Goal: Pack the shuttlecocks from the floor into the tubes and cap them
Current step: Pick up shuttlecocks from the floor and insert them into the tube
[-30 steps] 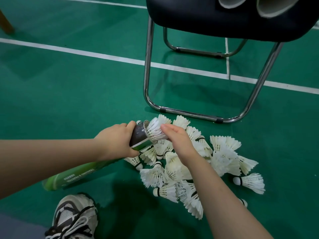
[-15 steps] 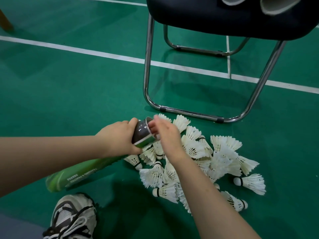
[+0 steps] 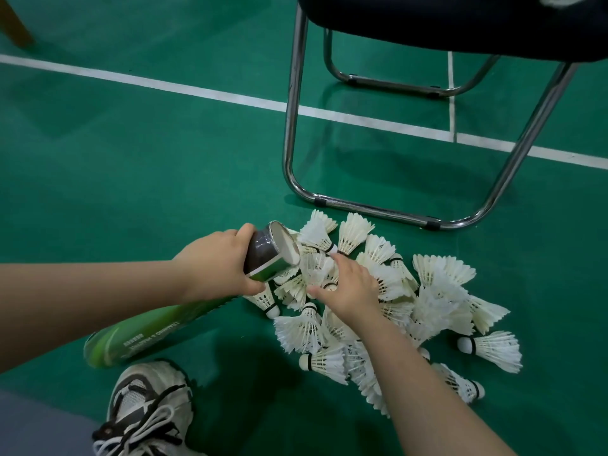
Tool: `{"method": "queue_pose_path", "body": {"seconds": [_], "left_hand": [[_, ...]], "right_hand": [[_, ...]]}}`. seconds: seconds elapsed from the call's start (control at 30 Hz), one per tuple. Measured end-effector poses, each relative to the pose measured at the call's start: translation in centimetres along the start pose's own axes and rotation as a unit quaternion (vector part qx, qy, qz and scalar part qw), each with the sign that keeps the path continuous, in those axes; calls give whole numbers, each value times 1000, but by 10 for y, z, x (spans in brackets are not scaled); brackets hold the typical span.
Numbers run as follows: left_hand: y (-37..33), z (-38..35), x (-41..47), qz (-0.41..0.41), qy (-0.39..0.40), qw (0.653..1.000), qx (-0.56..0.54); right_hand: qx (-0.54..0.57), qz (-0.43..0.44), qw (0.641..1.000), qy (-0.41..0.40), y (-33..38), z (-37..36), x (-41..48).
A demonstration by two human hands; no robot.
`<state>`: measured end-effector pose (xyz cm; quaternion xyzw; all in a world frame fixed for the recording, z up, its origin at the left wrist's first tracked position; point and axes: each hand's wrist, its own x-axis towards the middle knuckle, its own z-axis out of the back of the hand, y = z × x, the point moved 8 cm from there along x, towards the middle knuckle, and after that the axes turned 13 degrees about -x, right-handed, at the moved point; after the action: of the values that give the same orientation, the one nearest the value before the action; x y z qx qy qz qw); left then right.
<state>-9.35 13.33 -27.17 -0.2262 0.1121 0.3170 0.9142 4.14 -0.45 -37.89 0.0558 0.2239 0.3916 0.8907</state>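
Shuttlecocks heaped | left hand grips tube (mouth open) | right hand on heap, grip unclear

One green cardboard tube. One black-seated, chrome-legged chair. In front of it lies a heap of white feather shuttlecocks, well over a dozen, too overlapped for an exact count. One white-and-black laced sneaker. Two white painted floor lines meet under the chair.

Chair frame fences the pile behind; green floor (left) open.
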Motion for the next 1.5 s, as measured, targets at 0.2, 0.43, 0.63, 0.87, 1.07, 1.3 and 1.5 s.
{"method": "queue_pose_path", "body": {"seconds": [0.2, 0.43, 0.63, 0.87, 1.07, 1.3, 1.5], "left_hand": [[-2, 0, 0, 2, 4, 1000, 2], [-12, 0, -2, -1, 4, 1000, 14], [-18, -1, -1, -3, 12, 1000, 17], [-23, -2, 3, -4, 16, 1000, 26], [-25, -4, 3, -11, 18, 1000, 21], [-34, -9, -3, -39, 20, 999, 31], [-38, -5, -1, -39, 10, 999, 9]], "right_hand": [[-123, 39, 987, 93, -6, -11, -14], [-113, -42, 991, 59, -22, 12, -20], [28, -42, 998, 21, -29, 41, -16], [261, -16, 965, -31, -21, 63, -25], [328, 95, 940, 3, 14, 95, -37], [430, 136, 891, 53, 42, 94, -37], [505, 107, 856, 36, 46, 87, -41]]}}
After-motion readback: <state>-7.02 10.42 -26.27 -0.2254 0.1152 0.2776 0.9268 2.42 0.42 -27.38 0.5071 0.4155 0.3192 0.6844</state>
